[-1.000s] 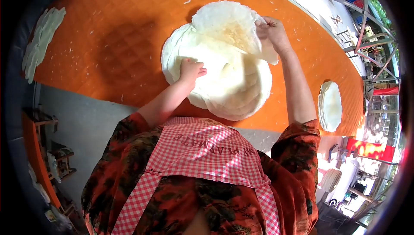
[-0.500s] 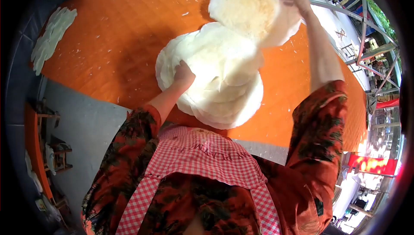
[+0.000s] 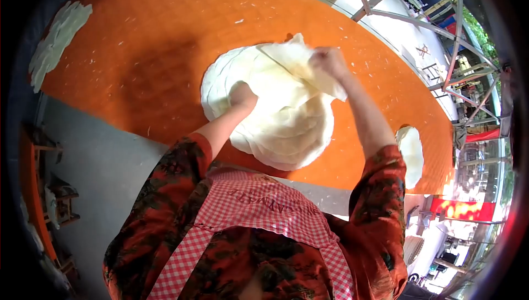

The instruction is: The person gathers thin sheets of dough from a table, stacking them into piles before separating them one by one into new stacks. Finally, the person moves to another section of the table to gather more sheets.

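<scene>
"Looking at the right hand [image 3: 329,63], which way did the thin sheet [image 3: 285,53] lie from its grip?"

"It lay mostly left of the grip, over the far part of the big pile [image 3: 281,134]. Its long way ran from far left to near right."

"Was that grip closed?"

"It looked pinched tight on the sheet's edge, though the fingertips were blurry."

"And the left hand [image 3: 242,97]?"

"It lay on the left part of the pile. Its fingertips were hidden, so I couldn't tell how wide it was spread. The right hand was nearer to the sheet."

"How many of each did you count?"

"Two hands, one lifted sheet, and one big pile near the middle of the orange desk [image 3: 165,19]. One flat white heap [image 3: 59,42] lay at the left end, and one pale round pile [image 3: 411,154] at the right end, partly behind the right sleeve [image 3: 380,187]. I couldn't count the big pile's sheets."
</scene>
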Tool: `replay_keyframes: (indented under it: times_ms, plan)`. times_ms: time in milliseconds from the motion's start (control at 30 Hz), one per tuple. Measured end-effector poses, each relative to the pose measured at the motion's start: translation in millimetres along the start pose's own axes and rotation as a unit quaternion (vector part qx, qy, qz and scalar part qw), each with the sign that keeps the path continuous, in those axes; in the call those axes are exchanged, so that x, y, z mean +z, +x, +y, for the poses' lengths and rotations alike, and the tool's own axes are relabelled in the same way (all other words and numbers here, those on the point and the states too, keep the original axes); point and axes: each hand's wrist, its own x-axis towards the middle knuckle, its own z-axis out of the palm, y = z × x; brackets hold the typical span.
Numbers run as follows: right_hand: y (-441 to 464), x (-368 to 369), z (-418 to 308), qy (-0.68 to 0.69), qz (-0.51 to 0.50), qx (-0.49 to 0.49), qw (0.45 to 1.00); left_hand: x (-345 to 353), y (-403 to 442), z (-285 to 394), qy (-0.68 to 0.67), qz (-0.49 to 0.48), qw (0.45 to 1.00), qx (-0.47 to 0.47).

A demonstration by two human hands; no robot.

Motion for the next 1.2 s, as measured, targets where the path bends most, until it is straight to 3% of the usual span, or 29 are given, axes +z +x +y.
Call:
replay_keyframes:
  times_ms: [33, 67, 133, 167, 200, 267, 300, 333, 367, 400, 467, 500, 533, 567, 600, 633, 700, 767, 800, 833, 867, 900, 933, 1000, 1100, 1200]
  plan:
    - [20.6, -23.1, 17.8, 0.121, 0.002, 0.071, 0.99, -2.9, -2.7, 8.1, 0.079, -0.007, 0.997, 0.022]
    - [12.6, -58.9, -29.8, -0.034, 0.029, 0.043, 0.998, 0.0, 2.7, 5.3, 0.08, -0.007, 0.997, 0.021]
    - [36.7, -147.8, -52.1, -0.029, 0.158, -0.008, 0.987, 11.3, 12.6, 1.7, 0.078, -0.012, 0.997, 0.021]
    - [50.4, -201.9, -62.9, -0.164, 0.176, -0.041, 0.97, 8.4, 13.7, 5.1, 0.072, -0.059, 0.996, 0.004]
    - [36.2, -219.1, -108.7, -0.179, 0.242, -0.087, 0.95, 7.6, 11.6, 9.3, 0.055, -0.033, 0.998, 0.009]
    - [26.6, -254.6, -157.5, -0.111, 0.261, -0.147, 0.948, 8.4, 1.7, 14.0, 0.022, 0.023, 0.999, 0.019]
    - [20.3, -261.3, -175.1, -0.178, 0.264, -0.172, 0.932, 10.0, -2.7, 14.9, 0.006, 0.048, 0.999, 0.02]
    - [8.9, -257.6, -193.3, -0.243, 0.264, -0.195, 0.913, 10.4, -3.5, 16.3, -0.01, 0.052, 0.999, 0.012]
    - [-1.7, -246.3, -205.3, -0.271, 0.255, -0.133, 0.919, 10.2, -2.9, 18.1, -0.025, 0.055, 0.998, 0.005]
    - [-18.4, -220.3, -210.6, -0.243, 0.227, -0.137, 0.933, 10.8, -3.2, 19.1, -0.04, 0.059, 0.997, -0.003]
    - [-52.8, -156.9, -202.8, -0.404, 0.211, -0.156, 0.877, 2.3, -7.6, 19.2, -0.041, 0.048, 0.998, 0.027]
    - [-69.4, -111.0, -190.7, -0.182, 0.211, -0.032, 0.96, -1.9, -7.1, 18.7, -0.043, 0.045, 0.997, 0.041]
    - [-75.0, -84.2, -154.1, -0.225, 0.179, -0.025, 0.958, 4.4, -4.5, 15.0, -0.023, 0.143, 0.984, 0.101]
    - [-89.6, -54.2, -142.4, -0.349, 0.12, -0.142, 0.918, 17.4, 1.0, 9.8, -0.003, 0.241, 0.957, 0.16]
    - [-90.3, -33.8, -127.7, -0.308, 0.128, -0.092, 0.938, 24.7, 5.5, 7.2, 0.019, 0.334, 0.917, 0.217]
    - [-92.3, -21.1, -113.3, -0.263, 0.136, -0.038, 0.954, 24.5, 9.5, 8.6, 0.018, 0.324, 0.923, 0.205]
    - [-91.3, -23.8, -93.6, -0.24, 0.111, 0.005, 0.964, 26.0, 14.7, 11.9, 0.02, 0.297, 0.937, 0.184]
    - [-71.5, -55.1, -63.7, -0.213, 0.099, 0.004, 0.972, -2.6, 12.5, 26.2, -0.026, 0.082, 0.991, 0.104]
    - [-49.5, -98.3, -42.2, -0.032, 0.147, 0.083, 0.985, -11.7, 10.6, 32.5, -0.05, -0.029, 0.997, 0.058]
    - [-26.9, -161.5, -13.9, -0.018, 0.212, 0.088, 0.973, -6.1, 10.5, 30.6, -0.058, -0.029, 0.997, 0.051]
    - [-33.7, -205.5, -53.3, -0.324, 0.201, 0.066, 0.922, 1.6, 15.6, 28.1, -0.065, -0.028, 0.996, 0.048]
    - [-24.5, -275.3, -40.0, -0.282, 0.241, -0.086, 0.925, 3.7, 16.3, 28.2, -0.05, 0.0, 0.997, 0.066]
    - [-41.7, -286.8, -114.2, -0.326, 0.28, -0.004, 0.903, 6.0, 16.7, 28.2, -0.034, 0.029, 0.996, 0.082]
    - [-54.0, -313.4, -166.6, -0.228, 0.332, -0.099, 0.91, -0.5, 8.3, 28.6, 0.044, 0.143, 0.977, 0.152]
    - [-82.4, -268.9, -217.2, -0.373, 0.297, -0.112, 0.872, 15.6, 27.4, 30.8, 0.033, 0.163, 0.98, 0.114]
    - [-91.9, -185.7, -165.1, -0.507, 0.25, -0.141, 0.813, 16.2, 40.3, 27.8, 0.012, 0.12, 0.988, 0.096]
